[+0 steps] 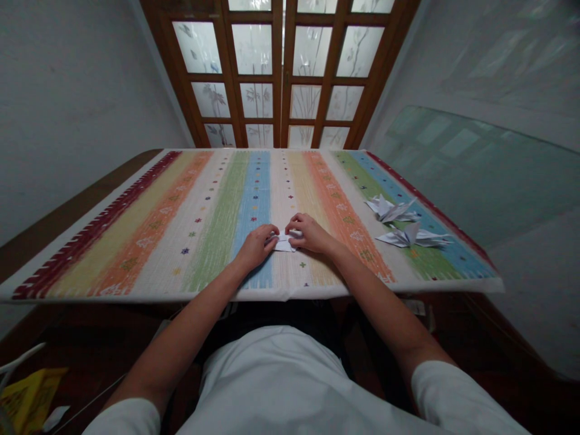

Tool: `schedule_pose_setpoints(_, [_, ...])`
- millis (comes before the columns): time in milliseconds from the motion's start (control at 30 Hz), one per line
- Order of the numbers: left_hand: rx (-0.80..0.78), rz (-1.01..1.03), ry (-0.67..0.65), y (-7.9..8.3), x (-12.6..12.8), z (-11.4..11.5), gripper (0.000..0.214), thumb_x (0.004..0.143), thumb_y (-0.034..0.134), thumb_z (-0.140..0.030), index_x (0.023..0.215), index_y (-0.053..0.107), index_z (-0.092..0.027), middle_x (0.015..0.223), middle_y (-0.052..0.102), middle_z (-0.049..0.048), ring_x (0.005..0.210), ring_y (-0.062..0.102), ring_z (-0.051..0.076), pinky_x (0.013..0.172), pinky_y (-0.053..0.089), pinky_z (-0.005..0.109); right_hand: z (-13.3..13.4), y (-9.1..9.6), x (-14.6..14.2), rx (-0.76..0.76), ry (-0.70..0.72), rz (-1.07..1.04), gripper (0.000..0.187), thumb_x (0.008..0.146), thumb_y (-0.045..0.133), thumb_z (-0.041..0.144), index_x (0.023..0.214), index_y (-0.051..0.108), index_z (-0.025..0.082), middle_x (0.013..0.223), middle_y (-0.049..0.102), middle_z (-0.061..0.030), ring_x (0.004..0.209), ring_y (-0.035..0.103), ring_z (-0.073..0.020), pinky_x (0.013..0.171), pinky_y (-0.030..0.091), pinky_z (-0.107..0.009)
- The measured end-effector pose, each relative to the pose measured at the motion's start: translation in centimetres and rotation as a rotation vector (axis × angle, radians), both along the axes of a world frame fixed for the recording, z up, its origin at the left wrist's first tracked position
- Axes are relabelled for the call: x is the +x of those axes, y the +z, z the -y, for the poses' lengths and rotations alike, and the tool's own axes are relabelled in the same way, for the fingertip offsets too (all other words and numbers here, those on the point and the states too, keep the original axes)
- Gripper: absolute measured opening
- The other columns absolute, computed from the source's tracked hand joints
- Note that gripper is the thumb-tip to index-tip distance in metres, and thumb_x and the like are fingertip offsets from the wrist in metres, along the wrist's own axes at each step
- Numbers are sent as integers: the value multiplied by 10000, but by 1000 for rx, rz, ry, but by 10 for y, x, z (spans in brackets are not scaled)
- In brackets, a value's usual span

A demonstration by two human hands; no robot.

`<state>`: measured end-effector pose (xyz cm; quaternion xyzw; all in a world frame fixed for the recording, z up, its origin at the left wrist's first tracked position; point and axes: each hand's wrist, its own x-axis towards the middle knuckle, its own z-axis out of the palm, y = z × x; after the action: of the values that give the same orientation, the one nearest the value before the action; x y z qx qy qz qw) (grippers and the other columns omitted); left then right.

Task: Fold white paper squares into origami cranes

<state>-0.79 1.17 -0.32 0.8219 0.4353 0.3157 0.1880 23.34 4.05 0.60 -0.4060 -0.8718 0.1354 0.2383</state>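
A small folded piece of white paper (284, 243) lies flat on the striped table cloth (190, 229), in the middle near the front edge. My left hand (257, 244) presses on its left side with fingers curled down onto it. My right hand (309, 233) holds its right side, fingers bent and pinching the paper's upper edge. Much of the paper is hidden under both hands.
Two finished folded paper figures lie on the cloth at the right, one (392, 209) farther back and one (413, 236) nearer. A wooden glazed door (283, 72) stands behind the table. A glass pane (480, 169) leans at the right. A yellow packet (27, 399) lies low at the left.
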Motion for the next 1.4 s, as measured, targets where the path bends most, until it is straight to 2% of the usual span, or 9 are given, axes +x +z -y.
schedule_pose_setpoints(67, [31, -30, -13, 0, -2, 0, 133, 992, 605, -153, 1061, 713, -187, 1089, 748, 85, 929, 702, 213, 927, 577, 370, -1, -1, 0, 28, -1, -6, 184, 832, 792, 145, 998, 811, 221, 1147, 669, -104, 1067, 591, -264, 999, 457, -403])
schedule_pose_setpoints(233, [191, -196, -5, 0, -5, -1, 122, 1009, 641, -185, 982, 760, -194, 1185, 754, 123, 1135, 651, 285, 1088, 526, 498, 0, -3, -7, -43, 106, -17, 203, 824, 717, 31, 925, 800, 186, 970, 683, -68, 921, 613, -212, 883, 474, -333])
schedule_pose_setpoints(367, [180, -258, -128, -2, -2, -1, 199, 1014, 597, -103, 983, 775, -185, 1145, 763, 124, 1112, 660, 262, 1025, 557, 434, 6, 1, -6, -105, 184, -44, 224, 840, 656, 3, 882, 791, 177, 914, 698, -46, 800, 615, -162, 801, 462, -280])
schedule_pose_setpoints(500, [133, -245, -187, 0, -1, 3, 222, 1028, 558, -107, 1047, 766, -183, 1067, 758, 107, 1039, 687, 241, 985, 568, 397, 11, 10, 3, -141, 230, -92, 75, 892, 787, 213, 954, 795, 172, 935, 726, -52, 811, 638, -173, 786, 467, -279])
schedule_pose_setpoints(567, [131, -227, -191, 3, -1, 6, 204, 1049, 558, -172, 1081, 760, -185, 1097, 752, 112, 1044, 691, 243, 999, 563, 405, 12, 14, 6, -186, 238, -103, 203, 837, 876, 320, 943, 788, 172, 928, 732, -52, 814, 642, -183, 765, 469, -279])
schedule_pose_setpoints(700, [111, -229, -204, 9, -3, 11, 161, 1022, 641, -276, 1060, 764, -179, 1102, 763, 126, 1081, 673, 281, 1015, 549, 439, 12, 18, 7, -219, 232, -91, 124, 865, 813, 307, 883, 794, 185, 975, 766, -70, 844, 675, -194, 788, 483, -290])
schedule_pose_setpoints(833, [74, -204, -200, 11, -2, 11, 155, 1015, 639, -263, 1006, 777, -191, 1088, 776, 117, 1071, 682, 274, 1023, 546, 435, 14, 19, 3, -178, 201, -63, 126, 909, 709, 261, 855, 805, 200, 963, 789, -75, 866, 686, -203, 827, 487, -305])
schedule_pose_setpoints(1033, [43, -204, -137, 10, -3, 9, 212, 1030, 573, -214, 1021, 781, -171, 1067, 751, 121, 942, 705, 228, 914, 566, 368, 16, 15, 1, -244, 96, -127, 151, 935, 679, 277, 949, 779, 165, 809, 739, -42, 685, 593, -151, 692, 439, -270])
schedule_pose_setpoints(1400, [44, -244, -79, 14, -9, 10, 174, 972, 609, -193, 1029, 774, -193, 878, 716, 76, 847, 661, 232, 861, 534, 366, 12, 10, -1, -258, 82, -179, 97, 925, 711, 188, 1007, 759, 172, 862, 717, -34, 729, 607, -157, 722, 474, -276])
